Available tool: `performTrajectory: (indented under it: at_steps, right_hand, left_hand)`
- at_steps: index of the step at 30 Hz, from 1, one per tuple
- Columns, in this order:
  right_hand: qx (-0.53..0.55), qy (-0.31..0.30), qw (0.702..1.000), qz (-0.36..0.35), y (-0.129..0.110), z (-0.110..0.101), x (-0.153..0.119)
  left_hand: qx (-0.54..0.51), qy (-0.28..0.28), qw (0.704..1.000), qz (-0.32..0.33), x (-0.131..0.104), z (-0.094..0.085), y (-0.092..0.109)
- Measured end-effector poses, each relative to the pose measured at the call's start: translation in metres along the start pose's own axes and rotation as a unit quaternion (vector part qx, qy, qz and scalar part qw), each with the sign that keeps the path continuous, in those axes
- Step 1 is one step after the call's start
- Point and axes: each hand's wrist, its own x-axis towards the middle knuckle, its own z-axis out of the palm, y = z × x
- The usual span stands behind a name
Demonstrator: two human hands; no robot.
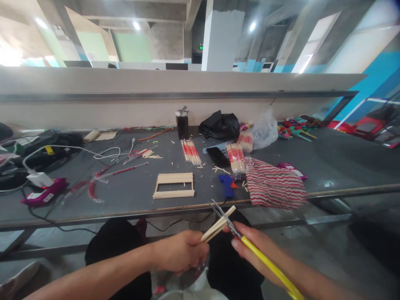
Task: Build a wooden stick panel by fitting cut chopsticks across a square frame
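Observation:
My left hand (pixel 184 252) is closed around a couple of pale wooden chopsticks (pixel 215 228), which point up and to the right over my lap. A pair of scissors (pixel 229 225) with long yellow handles is in my right hand (pixel 254 246). Its blades are parted and lie across the sticks near their far end. My right fingers curl beside the pivot, and the handles run back over the forearm. On the table ahead lies a rectangular frame made of wooden sticks (pixel 175 178). A blue glue gun (pixel 226 185) rests to its right, near the edge.
Packs of chopsticks in red-and-clear wrapping (pixel 191 152) lie mid-table, beside a dark phone (pixel 218 157). A striped cloth (pixel 275 183) overhangs the front edge. White cables (pixel 78 148) and torn wrappers (pixel 92 187) spread on the left. A white bin (pixel 190 295) stands below my hands.

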Motion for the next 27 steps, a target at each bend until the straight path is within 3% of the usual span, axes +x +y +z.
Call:
performTrajectory:
  at_steps: [5,11,17,20,25,27]
  right_hand:
    - [-0.005,0.009,1.0,0.021,0.008,0.005,0.003]
    - [-0.011,0.027,1.0,-0.007,0.013,0.01,0.007]
    - [0.006,0.076,0.997,-0.015,0.02,0.018,0.014]
    - [0.004,0.094,0.995,-0.029,0.022,0.019,0.014]
    - [-0.018,0.08,0.996,-0.018,0.02,0.017,0.007]
    - [-0.018,0.065,0.998,-0.003,0.017,0.015,0.005]
  left_hand:
    - [0.017,0.034,0.999,0.019,0.004,0.002,-0.005]
    - [0.035,0.047,0.998,0.016,0.0,-0.004,0.002]
    - [0.05,0.072,0.995,0.046,0.001,-0.019,0.008]
    - [0.062,0.05,0.996,0.042,-0.001,-0.026,0.01]
    - [0.13,0.075,0.984,0.095,-0.002,-0.026,0.009]
    - [0.104,0.072,0.988,0.091,0.0,-0.021,0.003]
